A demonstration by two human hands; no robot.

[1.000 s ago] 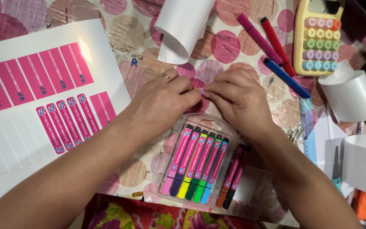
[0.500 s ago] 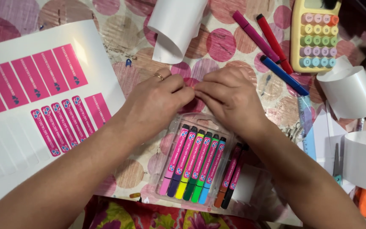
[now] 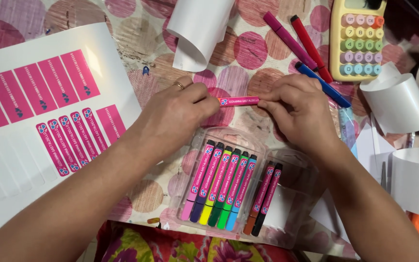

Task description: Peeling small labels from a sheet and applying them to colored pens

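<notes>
Head view, left to right. Far left: white sticker sheet (image 3: 49, 126) flat on the dotted tablecloth (image 3: 136, 43), carrying rows of pink rectangular name labels (image 3: 56, 80); several slots on the lower part already peeled bare.

Centre left: left hand (image 3: 173, 114), ring on one finger, closed in a pinch on the left end of a pink labelled marker (image 3: 238, 101). Marker horizontal, raised slightly off the cloth, spanning the gap between both hands, just above the top edge of the tray.

Above the hands: curled white backing paper (image 3: 197, 29), rolled into a loose tube.

Centre, below the hands: clear plastic tray (image 3: 292, 204) with seven markers side by side, caps toward the hands; five markers (image 3: 219, 187) in the left group (pink, purple, yellow, green, blue ends), two (image 3: 263, 199) in the right group (orange and dark ends), each wrapped in a pink label.

Centre right: right hand (image 3: 299, 114), fingertips closed on the right end of the same marker.

Upper right: three loose markers — magenta (image 3: 287, 39), red (image 3: 309, 43), blue (image 3: 323, 85) — unlabelled, lying diagonally. Beside them: pastel yellow calculator (image 3: 360, 39).

Far right: further curls of white backing paper (image 3: 396, 104).
</notes>
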